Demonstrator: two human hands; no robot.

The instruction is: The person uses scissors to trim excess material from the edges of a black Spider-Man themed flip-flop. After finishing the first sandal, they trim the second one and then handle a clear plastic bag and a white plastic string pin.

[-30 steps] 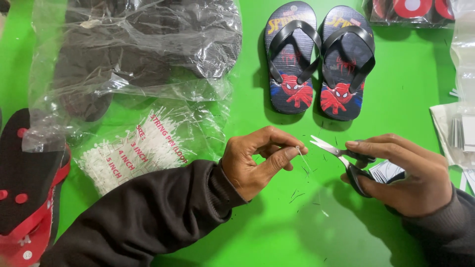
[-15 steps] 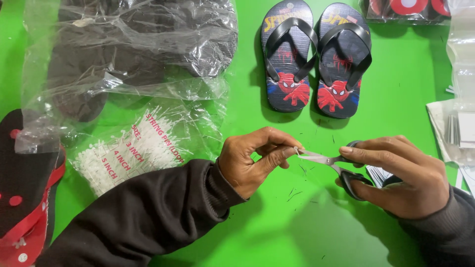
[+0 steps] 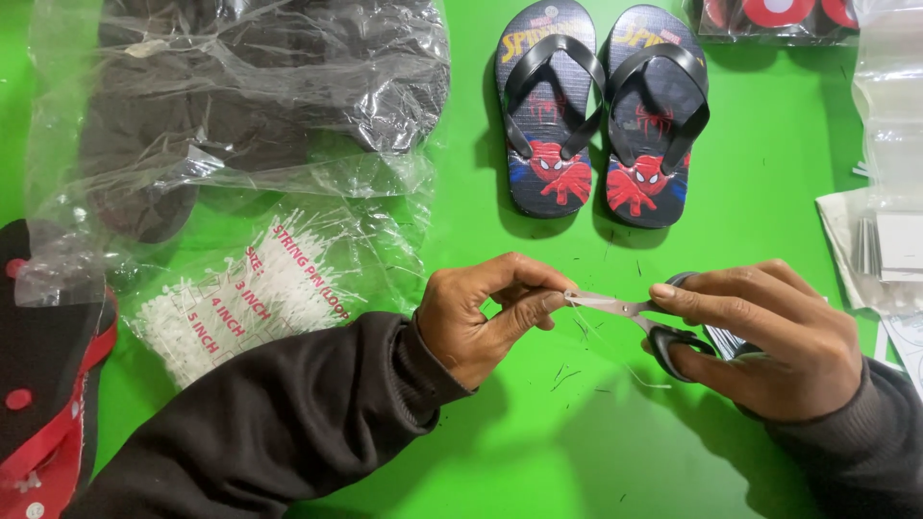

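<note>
My right hand [image 3: 769, 346] grips a small pair of black-handled scissors [image 3: 635, 312], blades closed and pointing left. My left hand [image 3: 486, 312] pinches a thin clear plastic loop pin at the blade tips; a fine strand [image 3: 615, 356] trails down below the scissors. Both hands hover low over the green table [image 3: 538, 452]. A pair of small dark-blue flip-flops [image 3: 601, 111] with a red cartoon print lies just beyond the hands.
A clear bag of white loop pins [image 3: 240, 293] lies left of my left arm. Behind it sits a big plastic bag of dark sandals [image 3: 260, 86]. A red-and-black sandal [image 3: 43, 384] is at the left edge. Plastic sleeves and paper cards [image 3: 885, 231] lie at right.
The scissor blades, open a second ago, have closed and moved left to meet my left fingertips. A cut strand now hangs below them.
</note>
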